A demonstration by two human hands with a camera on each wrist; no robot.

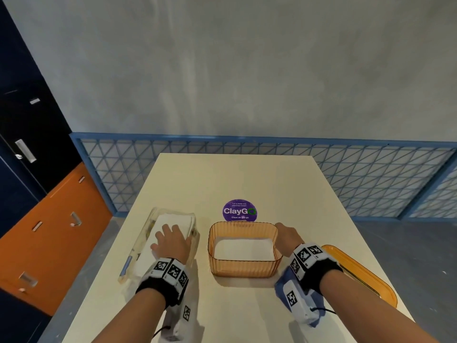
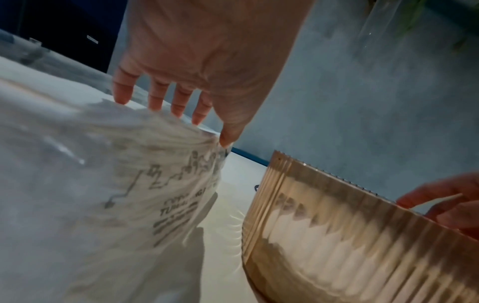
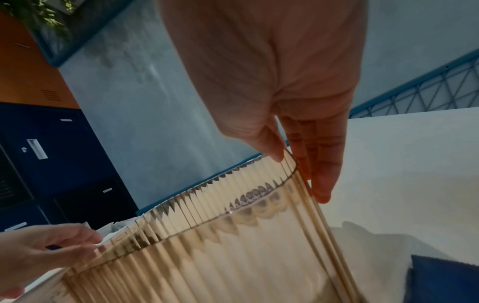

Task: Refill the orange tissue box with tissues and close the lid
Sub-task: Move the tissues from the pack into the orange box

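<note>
The orange ribbed tissue box point(image 1: 244, 268) stands open in the middle of the table, with a layer of white tissues point(image 1: 243, 248) at its bottom. My right hand point(image 1: 286, 233) pinches its far right corner, thumb on the rim and fingers outside the wall, as the right wrist view shows point(image 3: 298, 170). The orange lid point(image 1: 366, 276) lies flat on the table to the right, under my right forearm. Left of the box lies a clear plastic pack of white tissues point(image 1: 170, 221). My left hand point(image 1: 170, 241) rests flat on top of it, fingers point(image 2: 155, 102) spread, thumb at the pack's edge.
A round purple ClayGo sticker point(image 1: 239, 210) sits on the cream table point(image 1: 235, 179) just behind the box. A blue mesh railing point(image 1: 371, 174) runs behind the table. Orange and dark blue lockers point(image 1: 49, 231) stand at the left.
</note>
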